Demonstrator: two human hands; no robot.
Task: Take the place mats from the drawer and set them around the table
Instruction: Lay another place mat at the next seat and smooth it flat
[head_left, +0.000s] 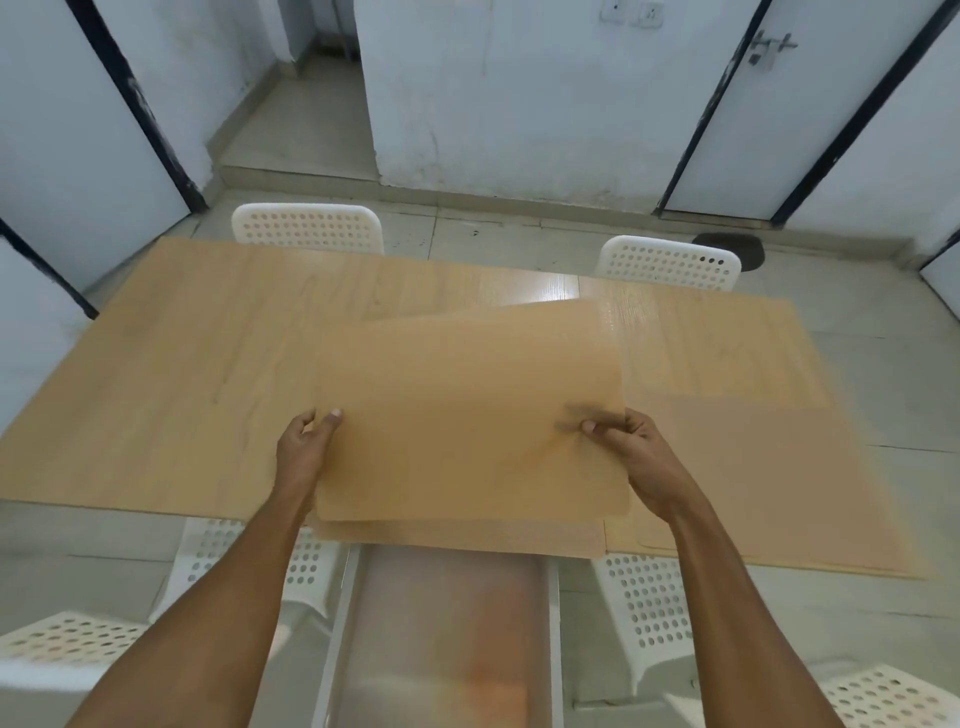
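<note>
Tan, thin and rectangular, the stack of place mats (467, 415) is held between both hands above the near edge of the table. The left hand (304, 449) grips the stack's left edge, thumb on top near the corner and fingers curled underneath. The right hand (631, 457) pinches the right edge, thumb pressed on the upper surface and the other fingers wrapped below. At least two mats show — the upper one sits slightly askew over a lower one whose edge sticks out along the near side and at the far corner.

Under the stack lies the light wooden rectangular table (182, 364), with a bright glare patch near its far edge. A further tan place mat (769, 478) lies flat on the table just right of the right hand, its near corner rounded; it blends with the wood and is blurred.

Directly below the hands, an open drawer (447, 639) with pale metal sides juts out from under the table towards the person — its contents are too blurred to tell. White perforated plastic chairs stand around: two at the far side (306, 228) (670, 262), and others close on either side of the drawer (228, 561) (644, 613). Beyond are pale walls and a door (810, 104) with dark frames.
</note>
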